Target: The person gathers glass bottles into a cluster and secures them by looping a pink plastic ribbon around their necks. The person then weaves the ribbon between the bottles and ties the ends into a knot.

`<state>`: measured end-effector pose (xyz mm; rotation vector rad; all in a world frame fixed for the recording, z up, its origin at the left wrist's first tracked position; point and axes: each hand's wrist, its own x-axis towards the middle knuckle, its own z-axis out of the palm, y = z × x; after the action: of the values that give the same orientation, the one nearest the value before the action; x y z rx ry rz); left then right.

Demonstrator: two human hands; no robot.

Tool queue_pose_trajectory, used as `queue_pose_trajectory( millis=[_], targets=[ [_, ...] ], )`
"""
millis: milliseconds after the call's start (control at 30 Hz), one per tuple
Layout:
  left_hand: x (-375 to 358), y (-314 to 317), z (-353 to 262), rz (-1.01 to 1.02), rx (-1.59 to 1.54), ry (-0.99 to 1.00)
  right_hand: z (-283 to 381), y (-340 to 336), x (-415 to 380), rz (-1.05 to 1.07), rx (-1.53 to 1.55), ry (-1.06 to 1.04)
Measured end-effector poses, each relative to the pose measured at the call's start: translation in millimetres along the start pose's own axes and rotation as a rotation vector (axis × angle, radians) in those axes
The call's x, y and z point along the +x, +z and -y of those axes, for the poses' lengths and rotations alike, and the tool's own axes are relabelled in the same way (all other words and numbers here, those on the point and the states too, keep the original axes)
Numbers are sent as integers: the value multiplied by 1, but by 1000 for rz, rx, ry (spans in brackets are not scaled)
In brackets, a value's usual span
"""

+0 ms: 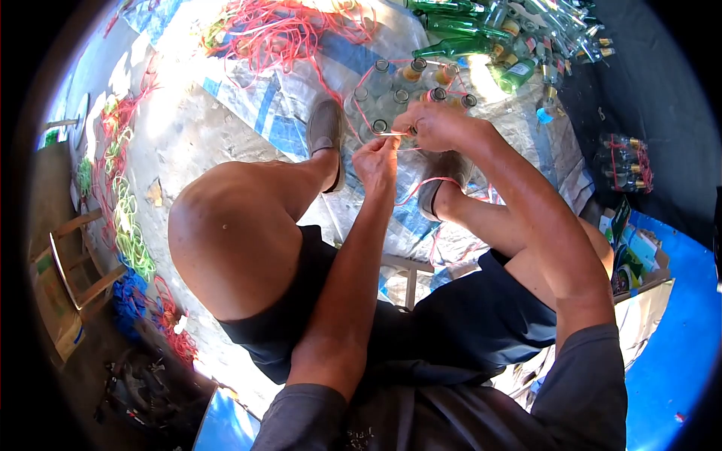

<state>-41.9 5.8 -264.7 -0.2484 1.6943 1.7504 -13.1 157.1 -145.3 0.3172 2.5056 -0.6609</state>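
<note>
A cluster of clear glass bottles [400, 96] stands upright between my feet, mouths toward me. Pink plastic string [364, 113] runs around the group. At the near edge of the cluster, my left hand [376, 159] pinches a stretch of that string between thumb and fingers. Close beside it, my right hand [435, 125] is closed on the string too, over the nearest bottle necks and hiding some of them. A short taut length shows between the two hands. A loose tail of string [429, 183] trails past my right shoe.
A big tangle of pink string [278, 34] lies on the tarp [263, 105] ahead. Green bottles [459, 34] and many clear ones lie heaped at upper right. A tied bottle bundle [626, 163] sits farther right, above a cardboard box [639, 289]. Coloured string [120, 203] stretches along the left.
</note>
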Motion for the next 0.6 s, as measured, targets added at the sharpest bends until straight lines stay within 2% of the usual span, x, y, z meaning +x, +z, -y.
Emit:
queue_pose_trajectory(
  millis=[300,500,600],
  targets=[
    [9,2,9,-53,-2,78,4,-5,15,156,29,20],
    [9,2,7,-68,6,89,8,1,16,62,-131,5],
    [7,4,3,-84,34,96,15,3,14,-8,-323,-26]
  ],
)
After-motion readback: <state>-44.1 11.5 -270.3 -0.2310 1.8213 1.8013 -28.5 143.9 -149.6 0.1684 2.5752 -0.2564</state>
